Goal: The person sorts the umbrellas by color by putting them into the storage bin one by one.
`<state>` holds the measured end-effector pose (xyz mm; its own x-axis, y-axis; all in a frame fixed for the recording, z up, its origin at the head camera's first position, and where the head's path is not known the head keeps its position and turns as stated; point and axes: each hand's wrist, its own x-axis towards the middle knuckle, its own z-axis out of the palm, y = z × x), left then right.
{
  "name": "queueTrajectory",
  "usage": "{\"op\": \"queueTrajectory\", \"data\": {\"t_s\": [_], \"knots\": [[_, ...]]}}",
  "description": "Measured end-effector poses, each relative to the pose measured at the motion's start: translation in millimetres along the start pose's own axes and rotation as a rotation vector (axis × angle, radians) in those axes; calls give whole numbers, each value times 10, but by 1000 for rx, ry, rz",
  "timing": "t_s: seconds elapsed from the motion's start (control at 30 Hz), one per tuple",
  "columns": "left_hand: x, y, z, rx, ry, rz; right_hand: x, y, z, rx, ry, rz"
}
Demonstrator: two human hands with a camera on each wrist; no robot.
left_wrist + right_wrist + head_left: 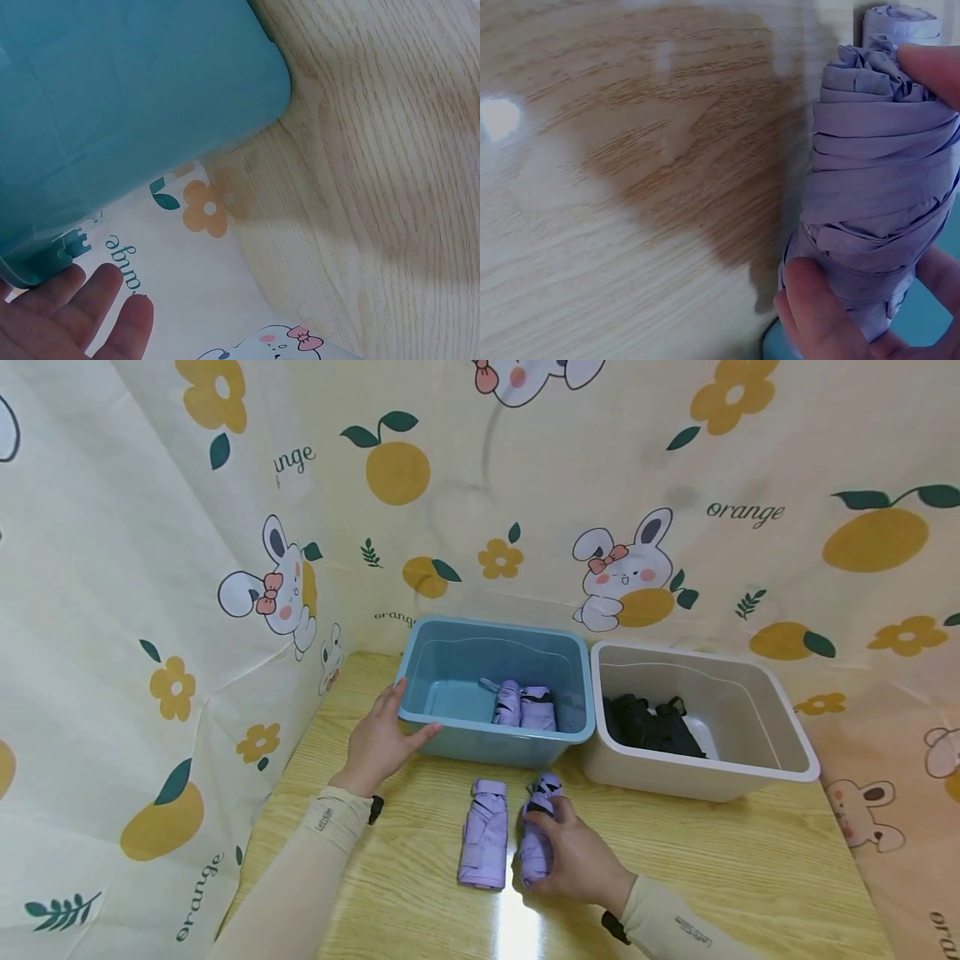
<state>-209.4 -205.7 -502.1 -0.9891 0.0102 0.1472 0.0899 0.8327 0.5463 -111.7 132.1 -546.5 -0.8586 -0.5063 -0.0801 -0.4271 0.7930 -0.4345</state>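
My right hand (585,860) grips a folded purple umbrella (535,853), thumb at one end and fingers toward the other. The right wrist view shows its wrapped, wrinkled purple fabric (877,172) close up. Just left of it on the table lies another folded purple umbrella (483,839), its strap wound round. My left hand (378,742) rests at the left front corner of a blue bin (495,745), fingers fairly straight along the rim and thumb by the front wall. Inside that bin, two purple umbrellas (537,710) lie side by side at the right.
A beige bin (697,777) stands right of the blue one and holds black folded items (660,727) whose kind is hard to tell. Both bins sit toward the back of the wooden table (750,860). A printed cloth (450,543) hangs behind and at the sides.
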Motion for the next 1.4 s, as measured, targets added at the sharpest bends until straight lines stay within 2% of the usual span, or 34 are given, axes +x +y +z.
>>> {"op": "queueTrajectory", "data": {"t_s": [0.13, 0.33, 0.5, 0.67, 0.8, 1.07, 1.17, 1.27, 1.4], "knots": [[4, -4, 4, 6, 3, 1, -77, -28, -87, 16, -35, -4], [-5, 8, -7, 10, 4, 2, -206, -106, -273, 8, -53, -66], [-9, 21, -26, -2, 5, 3, -301, -188, -502, 10, -108, -96], [-9, 15, -31, -1, 7, 6, -361, -277, -769, 11, -202, -87], [-6, 6, -23, -2, 9, 10, -400, -364, -986, 25, -235, -92], [10, -20, -10, 1, 4, 6, -426, -563, -1415, 40, -206, -149], [11, -27, -10, 1, 4, 3, -395, -614, -1581, 51, -170, -188], [9, -24, -11, -3, 4, 3, -336, -648, -1749, 16, -126, -214], [9, -16, -7, -12, 7, 12, -219, -684, -1972, -52, -89, -199]]}}
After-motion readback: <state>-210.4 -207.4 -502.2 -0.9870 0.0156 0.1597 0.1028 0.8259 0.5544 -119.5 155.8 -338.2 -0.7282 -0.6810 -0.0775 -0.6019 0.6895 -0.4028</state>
